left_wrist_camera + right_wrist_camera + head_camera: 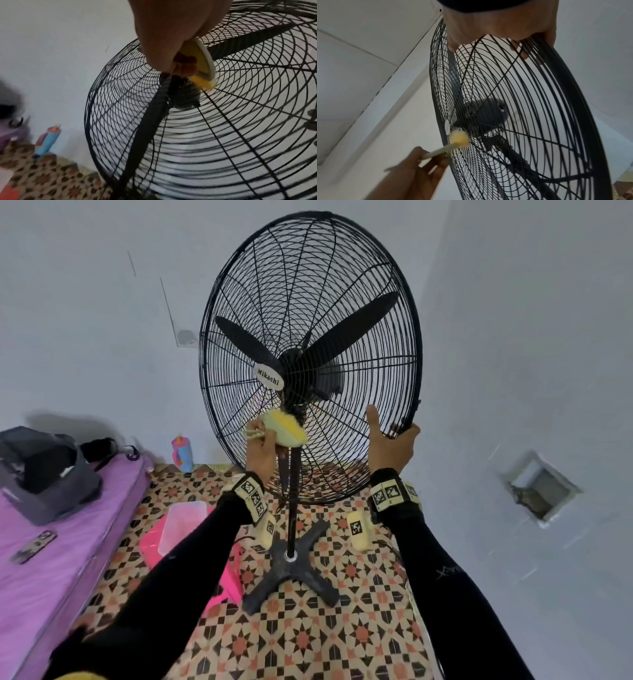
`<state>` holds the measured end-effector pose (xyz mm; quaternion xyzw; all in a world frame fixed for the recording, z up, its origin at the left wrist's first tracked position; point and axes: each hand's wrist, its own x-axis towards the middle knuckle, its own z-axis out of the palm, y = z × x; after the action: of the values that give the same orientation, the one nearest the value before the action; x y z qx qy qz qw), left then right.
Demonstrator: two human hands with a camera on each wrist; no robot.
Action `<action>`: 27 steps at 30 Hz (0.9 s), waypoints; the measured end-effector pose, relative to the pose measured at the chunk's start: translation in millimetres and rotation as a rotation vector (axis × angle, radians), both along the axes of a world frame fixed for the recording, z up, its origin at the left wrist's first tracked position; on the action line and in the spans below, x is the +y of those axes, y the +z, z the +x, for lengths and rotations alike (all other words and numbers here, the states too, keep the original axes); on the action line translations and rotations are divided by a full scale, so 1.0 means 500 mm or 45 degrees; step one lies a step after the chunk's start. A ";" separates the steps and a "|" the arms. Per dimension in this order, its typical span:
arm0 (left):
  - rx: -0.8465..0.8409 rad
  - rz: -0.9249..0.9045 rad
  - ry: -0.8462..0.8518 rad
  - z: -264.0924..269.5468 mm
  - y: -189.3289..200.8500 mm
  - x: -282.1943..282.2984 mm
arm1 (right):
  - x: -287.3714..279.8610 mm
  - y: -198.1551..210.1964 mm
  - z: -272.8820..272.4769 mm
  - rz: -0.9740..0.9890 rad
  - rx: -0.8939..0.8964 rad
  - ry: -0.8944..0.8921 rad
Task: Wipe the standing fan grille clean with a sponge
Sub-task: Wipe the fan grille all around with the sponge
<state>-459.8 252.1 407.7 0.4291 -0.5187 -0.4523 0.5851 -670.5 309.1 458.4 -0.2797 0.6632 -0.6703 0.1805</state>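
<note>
A black standing fan with a round wire grille (342, 285) stands in a room corner. My left hand (262, 445) grips a yellow and pale green sponge (286, 428) and holds it against the front grille (223, 121) just below the white centre badge (269, 376). The sponge (202, 65) sticks out past my fingertips; it shows blurred in the right wrist view, sponge (458, 138) against the grille (539, 108). My right hand (390, 441) grips the grille's lower right rim, thumb on the front wires and fingers curled behind the rim.
The fan's pole and cross base (291, 570) stand on a patterned tiled floor (308, 638). A purple mattress (51, 559) with a dark bag lies at left. Pink plastic containers (178, 532) sit on the floor, a colourful bottle (181, 451) by the wall. Walls stand close behind and to the right.
</note>
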 end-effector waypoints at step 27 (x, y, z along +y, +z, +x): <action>0.056 -0.080 -0.041 -0.033 0.058 0.032 | -0.002 -0.012 -0.005 0.043 0.088 0.006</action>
<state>-476.5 268.2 436.6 0.3918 -0.5265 -0.4544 0.6023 -673.0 307.9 452.3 -0.3012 0.6796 -0.6485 0.1639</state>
